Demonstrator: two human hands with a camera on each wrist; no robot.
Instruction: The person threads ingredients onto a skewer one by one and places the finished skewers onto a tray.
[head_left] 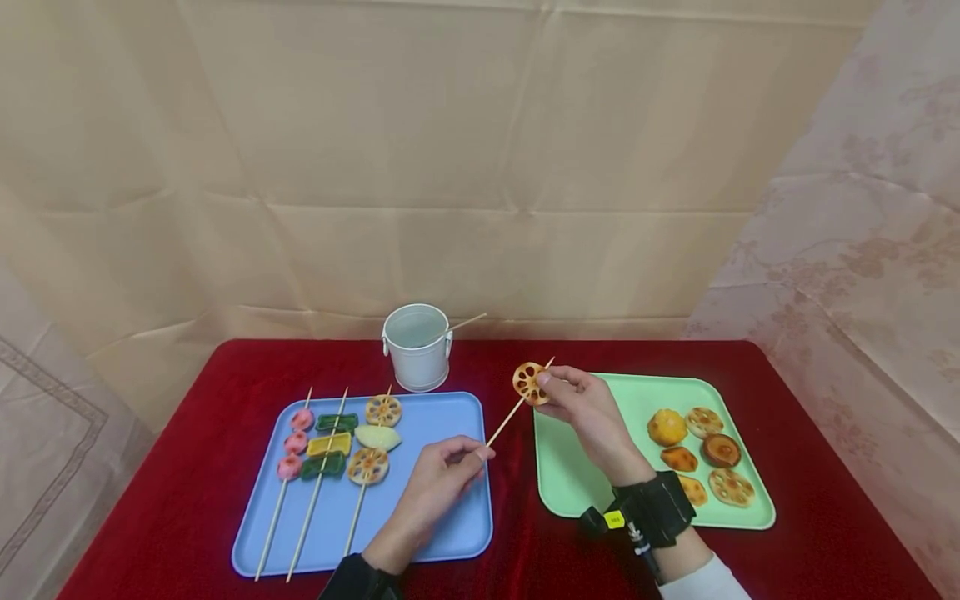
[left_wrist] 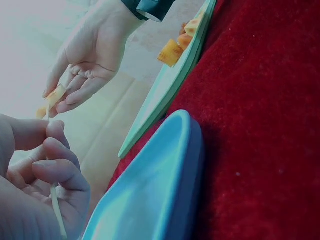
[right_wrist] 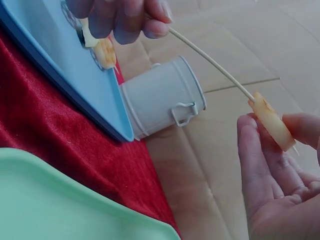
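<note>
My left hand grips a thin wooden skewer by its lower part, over the right side of the blue tray. The skewer slants up to the right. Near its pointed upper end sits a browned lotus root slice, with the tip sticking out past it. My right hand pinches that slice between thumb and fingers, above the left edge of the green tray. In the right wrist view the slice shows edge-on, pierced through by the skewer.
Three loaded skewers lie on the blue tray: pink balls, green and yellow pieces, lotus slices around a pale piece. A white bucket behind holds a stick. Several pieces, including a mushroom, lie on the green tray.
</note>
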